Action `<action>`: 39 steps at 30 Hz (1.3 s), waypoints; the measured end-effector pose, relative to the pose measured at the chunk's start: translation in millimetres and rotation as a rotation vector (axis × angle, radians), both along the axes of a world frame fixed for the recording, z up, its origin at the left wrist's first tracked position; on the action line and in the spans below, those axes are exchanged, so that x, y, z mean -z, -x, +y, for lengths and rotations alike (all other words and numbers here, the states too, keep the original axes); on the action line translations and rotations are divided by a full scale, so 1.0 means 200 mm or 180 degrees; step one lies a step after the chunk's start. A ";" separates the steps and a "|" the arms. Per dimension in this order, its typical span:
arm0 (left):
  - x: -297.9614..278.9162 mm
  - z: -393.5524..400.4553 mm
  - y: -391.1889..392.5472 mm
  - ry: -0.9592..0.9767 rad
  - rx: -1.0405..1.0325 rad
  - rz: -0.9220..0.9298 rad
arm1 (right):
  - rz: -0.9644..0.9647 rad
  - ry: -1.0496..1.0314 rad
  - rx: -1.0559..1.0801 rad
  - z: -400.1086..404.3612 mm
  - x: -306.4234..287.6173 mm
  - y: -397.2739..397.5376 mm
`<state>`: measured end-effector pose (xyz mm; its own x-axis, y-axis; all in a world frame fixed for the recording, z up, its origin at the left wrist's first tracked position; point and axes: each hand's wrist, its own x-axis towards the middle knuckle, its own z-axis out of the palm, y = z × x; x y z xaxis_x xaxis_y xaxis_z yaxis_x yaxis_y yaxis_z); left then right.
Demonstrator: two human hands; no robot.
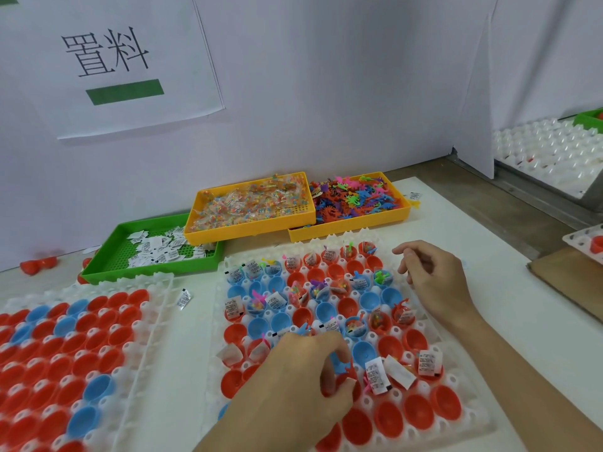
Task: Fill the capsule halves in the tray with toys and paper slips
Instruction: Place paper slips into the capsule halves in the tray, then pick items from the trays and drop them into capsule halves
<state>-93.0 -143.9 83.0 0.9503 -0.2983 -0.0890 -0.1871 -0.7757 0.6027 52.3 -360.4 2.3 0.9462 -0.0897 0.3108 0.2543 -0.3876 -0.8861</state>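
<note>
Currently our left hand (303,370) sits over the near middle of the white tray (483,425), fingers curled, pinching small toys (342,367), blue and orange, above the capsule halves (388,419). Our right hand (430,278) hovers at the tray's far right edge, fingers loosely bent, holding nothing. Paper slips (375,375) stand in cups just right of the left hand; their print is too small to read. Wall sign (107,60) reads "置料" over a green bar.
</note>
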 end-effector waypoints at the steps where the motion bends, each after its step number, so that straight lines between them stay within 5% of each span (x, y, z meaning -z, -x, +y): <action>1: -0.01 0.01 0.00 0.0067 -0.0043 0.0037 | 0.0003 -0.0010 -0.0002 0.00 0.00 0.00; 39: 0.03 -0.08 -0.15 -0.0239 0.0409 0.0400 | 0.0006 0.0025 -0.0045 0.00 -0.02 0.01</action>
<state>-63.8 -159.0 77.0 0.8848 -0.4046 -0.2312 -0.2144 -0.7939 0.5689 49.5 -360.9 6.0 0.9479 -0.0737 0.3098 0.2583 -0.3909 -0.8834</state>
